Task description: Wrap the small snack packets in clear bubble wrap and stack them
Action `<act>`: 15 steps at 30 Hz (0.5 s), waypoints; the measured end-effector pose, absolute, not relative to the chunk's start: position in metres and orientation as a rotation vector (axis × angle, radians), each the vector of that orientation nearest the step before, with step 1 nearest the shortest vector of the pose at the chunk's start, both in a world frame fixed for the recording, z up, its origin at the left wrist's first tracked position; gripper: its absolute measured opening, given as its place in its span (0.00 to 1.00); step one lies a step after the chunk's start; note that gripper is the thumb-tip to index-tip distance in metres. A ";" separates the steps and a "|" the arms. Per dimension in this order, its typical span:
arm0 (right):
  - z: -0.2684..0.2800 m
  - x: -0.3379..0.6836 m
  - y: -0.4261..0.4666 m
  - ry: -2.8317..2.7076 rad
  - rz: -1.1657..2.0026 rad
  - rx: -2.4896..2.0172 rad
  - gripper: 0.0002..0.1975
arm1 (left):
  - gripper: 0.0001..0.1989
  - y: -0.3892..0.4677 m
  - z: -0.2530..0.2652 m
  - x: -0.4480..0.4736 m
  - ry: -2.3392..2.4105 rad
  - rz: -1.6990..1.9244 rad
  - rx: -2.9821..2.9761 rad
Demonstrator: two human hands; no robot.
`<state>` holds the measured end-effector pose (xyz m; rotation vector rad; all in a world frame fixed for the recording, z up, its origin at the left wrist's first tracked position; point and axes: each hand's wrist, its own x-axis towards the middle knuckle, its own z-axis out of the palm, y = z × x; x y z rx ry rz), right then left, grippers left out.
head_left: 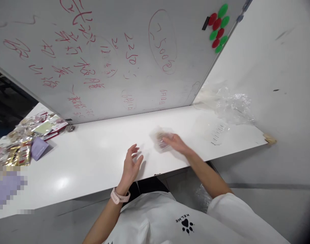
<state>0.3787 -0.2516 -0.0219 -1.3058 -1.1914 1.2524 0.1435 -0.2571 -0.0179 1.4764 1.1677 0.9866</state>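
Note:
My right hand [177, 143] grips a small translucent plastic bag [160, 137] over the middle of the white table [99, 152]. The bag is blurred, and something brownish inside it cannot be made out. To the left of it, my left hand [131, 164] hovers near the table's front edge, fingers curved and apart, with nothing in them. A pale pink watch band [120, 196] circles my left wrist.
A whiteboard [139, 67] with red writing stands along the table's back. Several packets [25, 149] and a lilac pouch [39, 148] lie at the left. Crumpled clear plastic [228, 105] and a sheet with dark marks [217, 135] are at the right.

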 end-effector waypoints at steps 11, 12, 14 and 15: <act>-0.019 0.701 -0.146 -0.976 0.997 -1.992 0.32 | 0.20 -0.268 -0.069 0.070 1.862 1.015 1.884; -0.022 0.716 -0.139 -0.939 0.937 -2.075 0.35 | 0.19 -0.268 -0.069 0.072 1.883 1.007 1.919; -0.027 0.741 -0.127 -0.915 0.796 -2.166 0.39 | 0.18 -0.268 -0.067 0.075 1.915 0.988 1.993; -0.029 0.751 -0.122 -0.924 0.727 -2.178 0.39 | 0.17 -0.268 -0.066 0.077 1.926 0.985 2.022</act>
